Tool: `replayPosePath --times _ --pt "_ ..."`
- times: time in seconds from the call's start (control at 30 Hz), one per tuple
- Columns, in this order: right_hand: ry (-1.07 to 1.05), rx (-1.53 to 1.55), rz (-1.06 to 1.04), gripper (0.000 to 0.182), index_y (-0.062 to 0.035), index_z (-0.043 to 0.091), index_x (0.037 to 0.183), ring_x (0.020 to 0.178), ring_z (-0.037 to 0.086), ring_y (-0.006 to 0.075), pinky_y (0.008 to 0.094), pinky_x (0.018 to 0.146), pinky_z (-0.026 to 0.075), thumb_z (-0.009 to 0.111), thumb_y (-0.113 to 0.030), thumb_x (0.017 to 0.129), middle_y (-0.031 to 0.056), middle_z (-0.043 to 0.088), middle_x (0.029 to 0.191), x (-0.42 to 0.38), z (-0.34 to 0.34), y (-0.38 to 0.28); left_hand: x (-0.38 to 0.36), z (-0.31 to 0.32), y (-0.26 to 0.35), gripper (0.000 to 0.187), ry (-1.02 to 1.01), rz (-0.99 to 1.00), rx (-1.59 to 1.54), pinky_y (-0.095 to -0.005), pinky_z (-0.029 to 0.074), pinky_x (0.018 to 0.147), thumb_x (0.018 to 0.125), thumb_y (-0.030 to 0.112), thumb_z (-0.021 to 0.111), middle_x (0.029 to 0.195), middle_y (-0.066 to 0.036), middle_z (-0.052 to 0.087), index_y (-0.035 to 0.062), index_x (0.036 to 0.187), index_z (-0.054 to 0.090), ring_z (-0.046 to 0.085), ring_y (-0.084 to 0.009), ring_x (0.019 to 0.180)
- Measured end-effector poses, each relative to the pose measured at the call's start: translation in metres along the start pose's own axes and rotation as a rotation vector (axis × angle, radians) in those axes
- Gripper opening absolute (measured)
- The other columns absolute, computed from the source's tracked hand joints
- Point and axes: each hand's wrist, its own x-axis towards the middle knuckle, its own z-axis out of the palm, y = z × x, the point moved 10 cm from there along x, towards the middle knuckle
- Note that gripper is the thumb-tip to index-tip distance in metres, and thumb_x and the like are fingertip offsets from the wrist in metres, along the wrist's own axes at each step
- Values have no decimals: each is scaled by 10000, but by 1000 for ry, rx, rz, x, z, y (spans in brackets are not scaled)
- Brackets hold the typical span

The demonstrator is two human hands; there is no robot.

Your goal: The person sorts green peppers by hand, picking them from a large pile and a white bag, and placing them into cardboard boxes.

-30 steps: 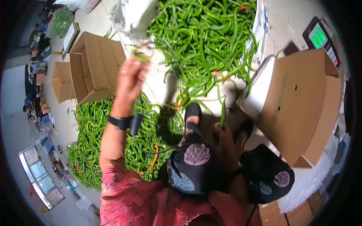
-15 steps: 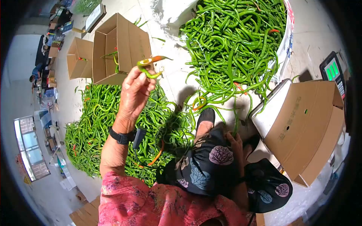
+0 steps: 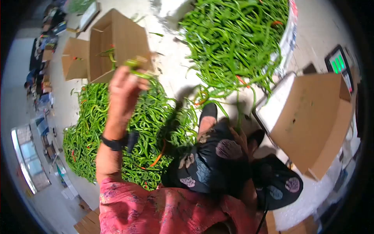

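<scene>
Raised in front of the cardboard box (image 3: pixel 132 35), my left hand (image 3: pixel 126 87) has its fingers closed on a green pepper (image 3: pixel 136 74), blurred by motion. Beneath that arm spreads a heap of green peppers (image 3: pixel 93 128) with a few red and orange ones. My right hand (image 3: pixel 238 136) hangs low beside my knee, dark and partly hidden by the trousers; a green pepper stem or pod (image 3: pixel 239 117) shows just above it. Ahead of it a big white sack (image 3: pixel 290 39) is full of green peppers (image 3: pixel 233 43).
At the right, an empty cardboard box (image 3: pixel 307 117) lies on a white platform (image 3: pixel 274 103), near a scale display (image 3: pixel 338 63). A smaller box (image 3: pixel 74 58) stands at the left. A person (image 3: pixel 30 78) is far off at the left edge.
My left hand and the pepper have shifted slightly left and blurred. The whole view has moved a little, with boxes and sack lying further left and up.
</scene>
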Motion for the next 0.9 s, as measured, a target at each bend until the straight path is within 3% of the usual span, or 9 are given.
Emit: replayPosePath --times 0.1,0.13,0.2,0.33,0.4,0.53,0.63,0.7,0.9 --pt "45 -57 100 176 -43 603 1002 683 521 99 267 603 427 623 -203 933 7 576 807 2 -18 14 27 -60 25 333 -223 121 -664 -228 493 816 984 85 520 1162 -71 588 -13 1300 479 522 -107 850" --pt "66 -51 115 176 -43 603 1002 683 521 99 267 603 427 623 -203 933 7 576 807 -1 -21 17 36 -96 11 471 72 100 -752 -263 511 807 965 141 576 1115 -107 578 -13 1384 426 538 -126 816" --pt "68 98 139 179 -49 602 1010 676 510 93 258 603 420 627 -205 927 -1 562 804 -1 -16 19 18 -90 -23 424 338 33 -223 -263 513 763 955 172 602 1119 -114 607 -21 1315 489 556 -128 805" --pt "63 62 147 192 -47 601 1021 673 509 93 258 602 423 634 -208 921 -6 557 796 2 -22 26 -10 -9 -165 293 -6 -285 501 -303 534 783 894 200 672 959 -106 691 40 1139 657 649 -175 849" --pt "69 84 153 192 -44 602 1020 681 522 98 256 608 428 637 -203 918 6 583 811 0 -20 23 -18 57 -188 285 -233 393 1321 -368 530 797 837 265 719 921 -139 699 85 1057 696 660 -278 864" --pt "71 90 134 202 -40 603 1028 704 543 105 259 626 446 639 -204 915 24 614 842 6 -16 25 -18 120 -292 266 -573 218 1711 -431 487 778 783 312 726 832 -121 676 82 886 642 646 -293 870" --pt "58 79 132 214 -27 601 1044 746 584 125 272 659 477 629 -198 919 51 647 887 7 -25 28 -12 100 -336 201 -505 98 1650 -415 497 784 808 244 703 831 -146 682 68 877 633 661 -298 888" --pt "57 37 121 224 -17 593 1061 786 614 147 287 695 502 618 -196 928 61 654 896 6 -23 28 -14 80 -305 199 -404 -33 1170 -264 469 709 884 172 625 895 -95 711 51 1039 656 636 -219 815" --pt "28 100 100 243 -8 579 1066 847 624 158 290 743 502 613 -212 937 73 653 908 6 -16 23 -19 20 -226 231 -97 -278 186 -250 423 796 937 86 567 1045 -82 668 -3 1148 602 536 -102 871"
